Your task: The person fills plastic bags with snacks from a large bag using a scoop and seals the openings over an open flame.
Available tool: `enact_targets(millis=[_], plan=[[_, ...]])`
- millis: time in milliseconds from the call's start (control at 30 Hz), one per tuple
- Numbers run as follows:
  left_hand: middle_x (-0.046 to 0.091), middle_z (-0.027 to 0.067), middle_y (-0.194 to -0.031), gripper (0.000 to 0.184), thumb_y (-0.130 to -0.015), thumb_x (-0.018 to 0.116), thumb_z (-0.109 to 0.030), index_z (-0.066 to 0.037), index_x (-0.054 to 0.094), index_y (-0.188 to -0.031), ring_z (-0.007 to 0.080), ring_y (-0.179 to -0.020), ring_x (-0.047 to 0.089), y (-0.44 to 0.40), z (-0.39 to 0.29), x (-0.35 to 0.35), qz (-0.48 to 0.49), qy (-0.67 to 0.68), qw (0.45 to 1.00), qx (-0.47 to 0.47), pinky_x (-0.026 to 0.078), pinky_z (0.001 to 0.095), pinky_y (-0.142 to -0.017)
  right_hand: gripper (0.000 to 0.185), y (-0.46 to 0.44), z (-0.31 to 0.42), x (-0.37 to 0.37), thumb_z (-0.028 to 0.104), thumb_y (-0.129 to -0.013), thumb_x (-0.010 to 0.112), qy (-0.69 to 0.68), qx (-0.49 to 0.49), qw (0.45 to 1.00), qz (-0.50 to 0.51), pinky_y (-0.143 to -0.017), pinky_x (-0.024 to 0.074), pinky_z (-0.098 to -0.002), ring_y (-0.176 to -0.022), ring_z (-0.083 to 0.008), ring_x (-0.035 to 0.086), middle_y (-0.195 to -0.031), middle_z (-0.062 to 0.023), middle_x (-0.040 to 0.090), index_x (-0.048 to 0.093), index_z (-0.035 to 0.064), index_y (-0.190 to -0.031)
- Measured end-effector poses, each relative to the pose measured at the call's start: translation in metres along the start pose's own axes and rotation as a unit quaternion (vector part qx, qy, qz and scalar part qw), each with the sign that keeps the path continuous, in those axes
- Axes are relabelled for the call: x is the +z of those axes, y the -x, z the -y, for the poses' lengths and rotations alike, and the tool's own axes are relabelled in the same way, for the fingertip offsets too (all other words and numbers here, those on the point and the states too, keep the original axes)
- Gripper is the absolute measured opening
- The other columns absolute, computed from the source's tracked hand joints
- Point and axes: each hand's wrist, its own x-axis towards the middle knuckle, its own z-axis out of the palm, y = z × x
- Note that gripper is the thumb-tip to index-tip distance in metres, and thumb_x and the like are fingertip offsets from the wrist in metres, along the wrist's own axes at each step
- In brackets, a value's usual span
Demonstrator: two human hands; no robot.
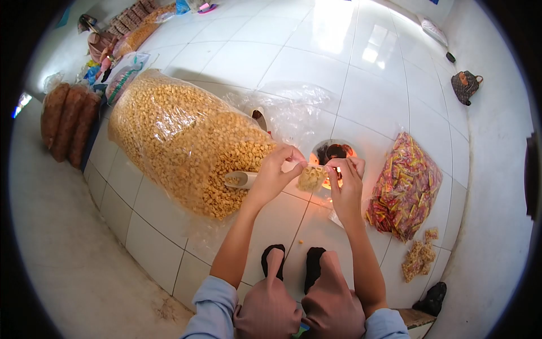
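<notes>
Pinched between the fingertips of my left hand [275, 176] and my right hand [348, 189] is the top edge of a small clear plastic bag [310, 179] with yellowish snack pieces inside. Both hands are closed on it. Just beyond, and partly behind my right fingers, an orange flame glows in a round holder [349, 148] on the floor. A large clear sack [169, 121] full of golden snack pieces lies open beside my left hand. Near its mouth, a white scoop [241, 179] rests on the pieces, close to my left wrist.
A bag of red and yellow sachets [403, 186] stands to the right, with several small filled bags [419, 259] nearer me. Crumpled clear plastic [299, 110] lies beyond the flame. Long brown filled bags [70, 124] stand at left. Another person [100, 45] sits at upper left.
</notes>
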Motion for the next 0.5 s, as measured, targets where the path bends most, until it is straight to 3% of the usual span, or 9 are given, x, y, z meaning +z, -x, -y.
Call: enact_targets(millis=[33,100,333,433,500], plan=[[0.054,0.0046,-0.084,0.011,-0.08,0.058,-0.007,-0.002,0.059,-0.09,0.0131,-0.077,0.05,-0.001,0.009,0.002,-0.001,-0.001,1.0,0.002,0.04,0.0256,-0.072,0.007,0.0,-0.005,0.002,0.004,-0.076,0.058,0.0,-0.002,1.0,-0.001,-0.078,0.0358,-0.0338,-0.088,-0.0238,0.042,-0.08,-0.0058,0.056,0.055,0.0035,-0.083],[0.057,0.003,-0.08,0.01,-0.081,0.057,-0.01,-0.003,0.059,-0.087,0.0099,-0.076,0.052,-0.005,0.02,0.008,0.032,0.165,0.982,-0.082,0.041,0.0237,-0.069,0.007,0.0,-0.013,0.006,0.003,-0.077,0.057,-0.046,0.031,0.998,0.019,-0.079,0.0357,-0.0342,-0.085,-0.0235,0.044,-0.08,-0.0051,0.057,0.054,0.0045,-0.083],[0.058,0.0012,-0.083,0.011,-0.082,0.057,-0.012,-0.002,0.059,-0.085,0.0077,-0.073,0.052,-0.008,0.033,0.026,0.021,0.191,0.979,-0.074,0.041,0.0214,-0.066,0.008,-0.006,-0.019,0.007,0.003,-0.075,0.058,-0.019,0.005,0.999,0.033,-0.079,0.0357,-0.0338,-0.082,-0.0229,0.046,-0.078,-0.0047,0.057,0.054,0.0043,-0.082],[0.056,-0.0019,-0.081,0.009,-0.083,0.057,-0.013,-0.004,0.059,-0.086,0.0064,-0.076,0.052,-0.006,0.036,0.029,0.034,0.078,0.993,-0.085,0.04,0.0223,-0.074,0.009,-0.004,-0.019,0.005,0.005,-0.075,0.059,0.012,-0.016,0.999,0.038,-0.078,0.0356,-0.0336,-0.083,-0.0232,0.046,-0.077,-0.0047,0.056,0.054,0.0053,-0.082],[0.057,-0.0027,-0.081,0.011,-0.081,0.06,-0.016,-0.005,0.059,-0.084,0.0063,-0.077,0.053,-0.003,0.037,0.031,0.07,0.208,0.965,-0.143,0.04,0.0219,-0.074,0.008,0.002,-0.025,0.003,0.007,-0.074,0.061,0.002,0.005,0.998,0.061,-0.078,0.0355,-0.0335,-0.083,-0.0225,0.047,-0.077,-0.0038,0.057,0.055,0.0055,-0.079]])
